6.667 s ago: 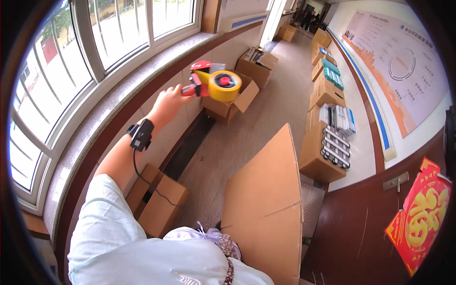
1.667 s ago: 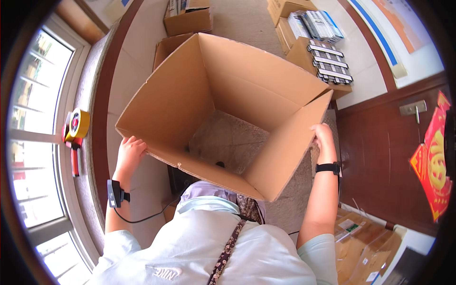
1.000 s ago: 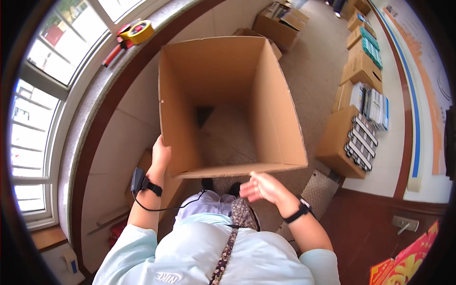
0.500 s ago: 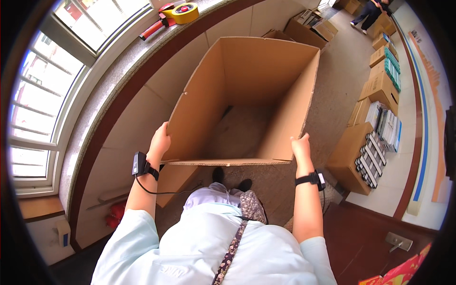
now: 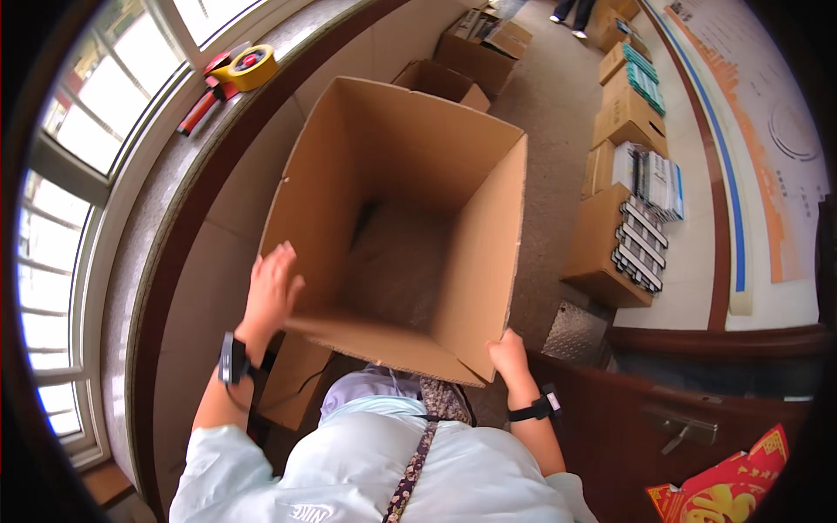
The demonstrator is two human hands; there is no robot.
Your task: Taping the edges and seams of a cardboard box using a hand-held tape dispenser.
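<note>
A large brown cardboard box [image 5: 478, 253] is held in front of my body, its upper opening facing me and its inside dim toward the bottom. My right hand [image 5: 508, 356] is closed around the edge at the near right corner. At the near left corner, my left hand [image 5: 274, 292] has its fingers stretched and spread, lying against or just over the rim; whether it touches is hard to tell. Black bands with small devices circle both wrists. The near panel is slightly smeared by motion.
A yellow-and-red tape dispenser [image 5: 240, 74] lies on the windowsill [image 5: 166, 166] at left. More cartons [image 5: 475, 61] stand beyond the box. Along the right wall are boxes and stacked books [image 5: 649, 179]. A brown door [image 5: 628, 418] is at lower right; a person's legs [image 5: 574, 16] show far off.
The box has turned and come nearer my body, shifting left and down in view. My left hand has loosened from its edge and spread its fingers; my right keeps its grip. The view has swung right.
</note>
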